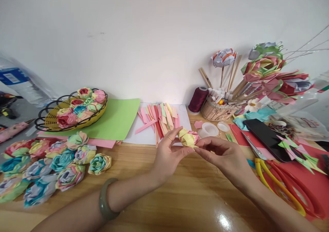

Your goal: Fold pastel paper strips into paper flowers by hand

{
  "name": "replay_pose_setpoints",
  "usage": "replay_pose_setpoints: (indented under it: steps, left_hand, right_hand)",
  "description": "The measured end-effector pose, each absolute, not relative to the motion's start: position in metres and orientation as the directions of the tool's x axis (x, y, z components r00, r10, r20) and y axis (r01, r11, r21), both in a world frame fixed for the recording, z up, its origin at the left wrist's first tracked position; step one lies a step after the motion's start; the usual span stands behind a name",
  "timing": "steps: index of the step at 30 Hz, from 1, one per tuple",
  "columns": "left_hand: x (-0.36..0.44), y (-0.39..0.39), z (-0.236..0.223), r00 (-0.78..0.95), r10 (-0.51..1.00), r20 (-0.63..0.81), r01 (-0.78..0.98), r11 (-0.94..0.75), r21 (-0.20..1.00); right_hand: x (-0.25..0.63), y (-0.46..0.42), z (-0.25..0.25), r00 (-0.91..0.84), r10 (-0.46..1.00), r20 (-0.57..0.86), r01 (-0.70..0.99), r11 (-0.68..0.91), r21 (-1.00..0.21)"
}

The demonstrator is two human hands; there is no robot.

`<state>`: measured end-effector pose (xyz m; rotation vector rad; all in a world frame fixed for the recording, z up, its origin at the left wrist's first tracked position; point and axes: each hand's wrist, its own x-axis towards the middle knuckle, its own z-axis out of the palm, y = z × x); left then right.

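Note:
A small yellow and pink paper flower is held up over the wooden table, between both hands. My left hand grips it from the left, with the thumb below and the fingers curled round its far side. At its lower right, my right hand pinches the edge of the flower between thumb and fingertips. Behind the flower lies a heap of folded paper strips in pink, red, green and yellow, resting on a white sheet.
Finished paper flowers crowd the left side, before a yellow basket of more flowers. On the right are scissors, a black phone, a thread spool, small plastic lids and a wooden holder with sticks.

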<state>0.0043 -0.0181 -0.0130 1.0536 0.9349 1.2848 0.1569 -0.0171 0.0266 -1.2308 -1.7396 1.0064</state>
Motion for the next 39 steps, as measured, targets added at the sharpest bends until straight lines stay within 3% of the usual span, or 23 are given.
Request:
replay_pose_setpoints:
  steps: [8,17,33,39]
  left_hand:
    - [0.0062,-0.0154,-0.0128,0.118,0.993,-0.016,-0.247,0.044,0.968]
    - [0.0069,-0.0125,-0.0102,0.099,0.99,-0.098,-0.239,0.119,0.964]
    - [0.0095,-0.0144,-0.0096,0.13,0.982,-0.137,-0.243,0.165,0.956]
    - [0.0086,-0.0136,-0.0085,0.12,0.981,-0.149,-0.239,0.175,0.955]
  right_hand:
    - [0.1561,-0.0206,0.0252,-0.183,0.973,0.138,0.519,0.215,-0.827]
    - [0.1588,-0.0118,0.0281,-0.255,0.967,-0.002,0.446,0.115,-0.888]
    - [0.1573,-0.0132,0.0202,-0.241,0.962,0.129,0.597,0.252,-0.762]
    - [0.1566,-0.0127,0.0232,-0.254,0.963,0.085,0.587,0.224,-0.778]
